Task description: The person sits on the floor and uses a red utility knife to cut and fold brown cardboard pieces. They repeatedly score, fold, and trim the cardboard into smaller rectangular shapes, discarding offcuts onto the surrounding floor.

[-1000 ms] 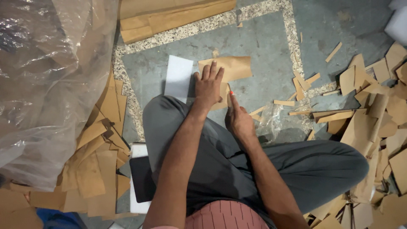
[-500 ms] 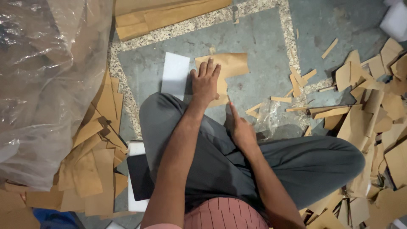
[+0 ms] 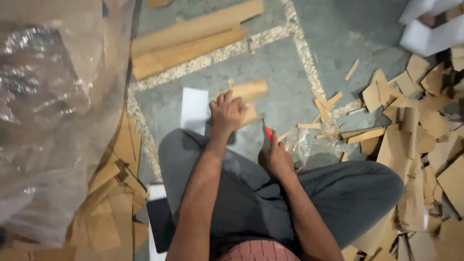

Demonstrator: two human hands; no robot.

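**Cutter's out, cardboard strip pinned**

Since a moment ago, right hand (image 3: pixel 276 157) has lifted a red-tipped cutter (image 3: pixel 267 134), fingers wrapped round it. Left hand (image 3: pixel 227 112) presses flat, fingers spread, on the cardboard strip (image 3: pixel 247 92) on the floor (image 3: pixel 285 87). Blade's close to that hand; a slip could nick it.

The cardboard piece (image 3: pixel 249 92) is tan and roughly rectangular, lying flat on the grey floor just ahead of the knees; its nearer part is covered by the left hand (image 3: pixel 226 112), pressed palm-down on it with spread fingers (image 3: pixel 223 98); the cutter (image 3: pixel 267 134) is slim, with a red-orange body, pointing away from the person, gripped in the right hand (image 3: pixel 276 157) just right of the cardboard.
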